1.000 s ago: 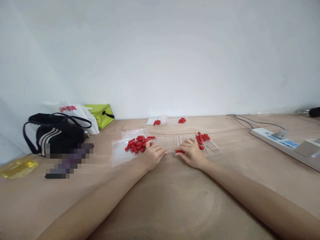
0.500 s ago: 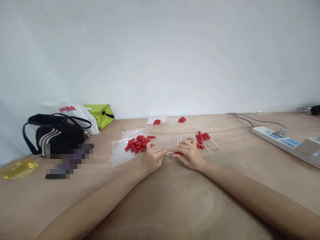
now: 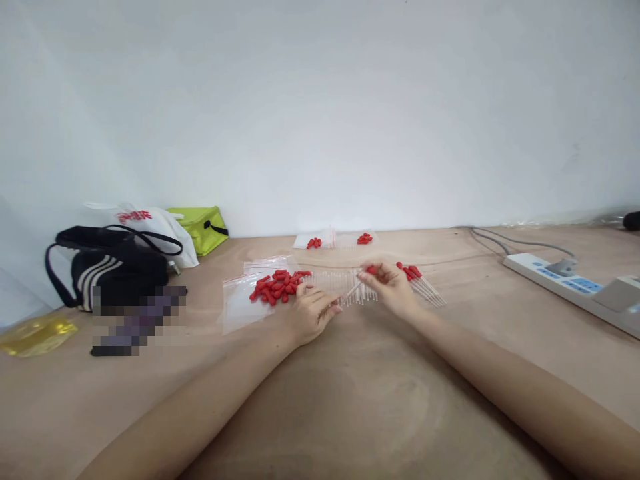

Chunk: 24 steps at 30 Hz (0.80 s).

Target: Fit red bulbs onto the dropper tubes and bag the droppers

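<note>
My right hand (image 3: 391, 285) is closed on a thin pale stick with a red tip, its bare end slanting down to the left. Beside the row of clear, thin sticks (image 3: 327, 285), my left hand (image 3: 313, 312) rests with thumb and fingers apart at the tips, nothing plainly between them. A pile of red pieces (image 3: 274, 288) lies left of the row, partly on clear zip bags (image 3: 239, 308). To the right of my right hand, several pale sticks with red ends (image 3: 425, 288) lie fanned on the table.
Two clear bags with red pieces (image 3: 314, 243) lie near the wall. A white power strip (image 3: 560, 279) with grey cables is at the right. A black bag (image 3: 123, 273), a white bag (image 3: 175, 233) and a green box-shaped bag (image 3: 200, 230) stand at the left.
My right hand has lifted and turned, and the red-tipped stick now slants in its fingers instead of lying level between both hands. The left thumb and fingers have parted.
</note>
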Available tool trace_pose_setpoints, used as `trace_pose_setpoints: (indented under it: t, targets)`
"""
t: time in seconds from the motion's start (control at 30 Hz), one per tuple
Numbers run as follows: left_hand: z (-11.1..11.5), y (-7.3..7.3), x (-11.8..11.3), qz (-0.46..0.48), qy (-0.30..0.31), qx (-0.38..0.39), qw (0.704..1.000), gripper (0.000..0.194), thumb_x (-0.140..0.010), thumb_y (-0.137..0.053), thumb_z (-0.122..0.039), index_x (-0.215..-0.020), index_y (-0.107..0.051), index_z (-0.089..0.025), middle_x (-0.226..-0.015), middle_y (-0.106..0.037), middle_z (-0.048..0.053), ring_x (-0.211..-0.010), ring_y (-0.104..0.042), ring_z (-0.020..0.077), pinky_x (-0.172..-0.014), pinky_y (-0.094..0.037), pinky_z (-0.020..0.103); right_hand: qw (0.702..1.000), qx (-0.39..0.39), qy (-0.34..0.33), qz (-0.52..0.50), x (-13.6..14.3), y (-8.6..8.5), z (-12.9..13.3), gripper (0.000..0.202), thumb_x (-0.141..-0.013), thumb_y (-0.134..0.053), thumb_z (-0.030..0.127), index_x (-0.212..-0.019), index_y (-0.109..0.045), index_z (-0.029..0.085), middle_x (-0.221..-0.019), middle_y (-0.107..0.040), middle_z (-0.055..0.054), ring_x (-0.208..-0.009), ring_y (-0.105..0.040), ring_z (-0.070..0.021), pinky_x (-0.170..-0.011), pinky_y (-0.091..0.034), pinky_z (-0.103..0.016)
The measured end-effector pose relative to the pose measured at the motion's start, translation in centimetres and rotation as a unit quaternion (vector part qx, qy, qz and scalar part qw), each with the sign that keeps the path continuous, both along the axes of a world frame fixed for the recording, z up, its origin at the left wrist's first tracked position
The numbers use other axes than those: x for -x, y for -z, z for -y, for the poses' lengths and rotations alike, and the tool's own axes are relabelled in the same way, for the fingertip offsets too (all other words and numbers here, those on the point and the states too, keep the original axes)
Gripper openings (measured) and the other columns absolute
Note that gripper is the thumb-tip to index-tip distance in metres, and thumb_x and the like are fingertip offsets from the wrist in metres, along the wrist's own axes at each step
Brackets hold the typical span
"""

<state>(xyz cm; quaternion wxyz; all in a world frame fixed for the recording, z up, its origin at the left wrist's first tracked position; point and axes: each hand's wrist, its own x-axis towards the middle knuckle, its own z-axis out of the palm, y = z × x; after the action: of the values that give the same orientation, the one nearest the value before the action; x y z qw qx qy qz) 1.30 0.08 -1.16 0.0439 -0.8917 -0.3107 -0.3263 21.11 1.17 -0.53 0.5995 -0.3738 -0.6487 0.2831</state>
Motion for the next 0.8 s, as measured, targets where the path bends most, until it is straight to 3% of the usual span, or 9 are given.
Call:
trace_pose_setpoints:
  t: [0.13,0.2,0.27,0.37,0.53,0.67,0.8]
  targets:
    - [0.1,-0.2,0.0,-0.011,-0.025,0.008,1.0,0.023,-0.087,-0.041,-0.03,-0.097,-0.058,-0.018,-0.082,-0.067,0.003,-0.077,-0.058,0.0156,-0.083,-0.027,0.036,0.983,0.034,0.174,0.045,-4.8,-1.9,-2.1,0.051,-0.075,-0.046,0.05,-0.114,-0.051,0.017,-0.066,-0.056,0.0,-0.066,-0.054,-0.0136,-0.063,-0.043,-0.028]
    - [0.0,-0.1,0.0,-0.019,-0.029,0.01,0.999,0.021,-0.086,-0.042,-0.029,-0.093,-0.059,-0.018,-0.085,-0.067,0.003,-0.079,-0.058,0.0157,-0.084,-0.027,0.036,0.95,0.072,0.272,0.136,-7.7,-2.0,-2.9,0.054,-0.073,-0.049,0.048,-0.116,-0.051,0.015,-0.063,-0.056,-0.001,-0.063,-0.053,-0.0144,-0.062,-0.041,-0.028]
    - [0.0,-0.1,-0.1,-0.021,-0.03,0.011,0.999,0.019,-0.085,-0.043,-0.028,-0.089,-0.06,-0.019,-0.086,-0.067,0.002,-0.08,-0.058,0.0158,-0.084,-0.026,0.036,0.909,0.122,0.322,0.237,-9.8,-1.5,-3.4,0.045,-0.074,-0.048,0.048,-0.106,-0.059,0.019,-0.066,-0.059,-0.003,-0.064,-0.054,-0.0158,-0.062,-0.039,-0.029]
    - [-0.1,0.0,-0.2,-0.019,-0.031,0.014,0.999,0.018,-0.085,-0.044,-0.028,-0.085,-0.06,-0.019,-0.084,-0.067,0.001,-0.08,-0.057,0.0156,-0.084,-0.025,0.037,0.869,0.184,0.339,0.311,-10.8,0.1,-3.6,0.041,-0.075,-0.045,0.046,-0.102,-0.062,0.021,-0.076,-0.063,-0.005,-0.069,-0.057,-0.0178,-0.062,-0.037,-0.028]
    - [0.0,-0.1,-0.2,-0.028,-0.037,0.021,0.999,0.019,-0.085,-0.044,-0.027,-0.082,-0.061,-0.02,-0.08,-0.068,0.0,-0.08,-0.056,0.0159,-0.084,-0.023,0.038,0.84,0.206,0.343,0.366,-9.2,1.5,-3.4,0.044,-0.074,-0.045,0.049,-0.106,-0.059,0.022,-0.086,-0.065,-0.008,-0.082,-0.058,-0.0232,-0.068,-0.036,-0.032]
    - [0.1,-0.2,-0.2,-0.036,-0.042,0.018,0.998,0.019,-0.085,-0.043,-0.027,-0.081,-0.061,-0.02,-0.08,-0.067,0.0,-0.08,-0.056,0.0159,-0.083,-0.023,0.038,0.826,0.2,0.37,0.375,-8.6,0.8,-3.0,0.045,-0.073,-0.045,0.052,-0.101,-0.059,0.019,-0.08,-0.065,-0.008,-0.079,-0.058,-0.0243,-0.073,-0.033,-0.037]
    - [0.1,-0.2,-0.2,-0.039,-0.054,0.007,0.998,0.02,-0.085,-0.044,-0.029,-0.08,-0.061,-0.021,-0.08,-0.067,0.0,-0.08,-0.055,0.0157,-0.082,-0.023,0.038,0.822,0.205,0.335,0.412,-8.5,-0.8,-2.5,0.032,-0.069,-0.048,0.049,-0.078,-0.062,0.021,-0.075,-0.064,-0.005,-0.073,-0.056,-0.0217,-0.071,-0.032,-0.035]
